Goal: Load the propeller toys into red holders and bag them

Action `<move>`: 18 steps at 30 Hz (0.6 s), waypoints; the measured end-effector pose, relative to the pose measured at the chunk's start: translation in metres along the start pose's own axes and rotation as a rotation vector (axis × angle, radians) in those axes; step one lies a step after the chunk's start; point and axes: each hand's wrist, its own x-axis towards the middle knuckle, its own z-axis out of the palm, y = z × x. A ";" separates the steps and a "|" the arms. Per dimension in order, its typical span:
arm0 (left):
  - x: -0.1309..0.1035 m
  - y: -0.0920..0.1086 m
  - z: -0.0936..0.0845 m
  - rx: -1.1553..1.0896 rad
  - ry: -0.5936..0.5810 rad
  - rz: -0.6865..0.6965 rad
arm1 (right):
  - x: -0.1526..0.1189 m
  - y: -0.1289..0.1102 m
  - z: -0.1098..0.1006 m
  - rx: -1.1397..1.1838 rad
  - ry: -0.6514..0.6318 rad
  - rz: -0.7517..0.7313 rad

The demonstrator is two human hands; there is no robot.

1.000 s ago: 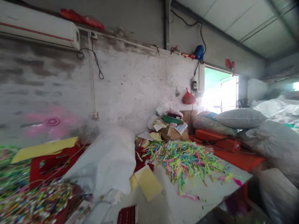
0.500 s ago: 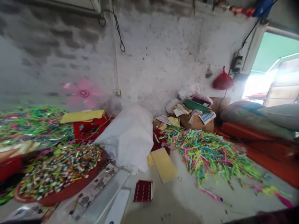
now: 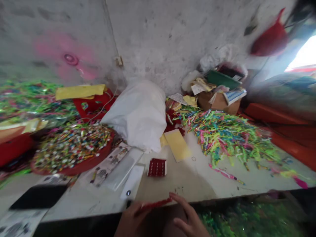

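Note:
At the table's near edge, my left hand [image 3: 130,218] is closed on a thin red flat thing [image 3: 156,204], seen nearly edge-on and blurred; I cannot make out its kind. My right hand [image 3: 189,217] is at its other end, thumb and fingers apart, with a fingertip touching or very near it. Just beyond both hands, a dark red patterned packet [image 3: 157,167] lies flat on the table [image 3: 177,184]. Left of it are a white flat slab with a round dark mark [image 3: 133,180] and clear plastic sleeves [image 3: 123,169]. A yellow paper [image 3: 177,144] lies behind the packet.
A red basin [image 3: 84,168] holds many small colourful pieces at left. A white sack [image 3: 138,115] stands centre back. Colourful ribboned sticks [image 3: 222,135] are heaped at right. A black flat object [image 3: 39,197] lies at near left. A pink fan [image 3: 71,59] is behind.
The view has tilted down, so the table sits higher in the picture. Both my hands have come into view at the bottom, with the red flat thing between them.

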 end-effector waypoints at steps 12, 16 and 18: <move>0.045 -0.038 -0.016 0.278 -0.003 0.295 | 0.035 0.078 -0.007 -0.606 -0.040 -0.506; 0.043 -0.041 -0.014 0.319 0.038 0.348 | 0.054 0.099 -0.010 -0.778 -0.071 -0.636; 0.042 -0.037 -0.012 0.378 0.033 0.394 | 0.063 0.102 -0.009 -0.829 -0.090 -0.666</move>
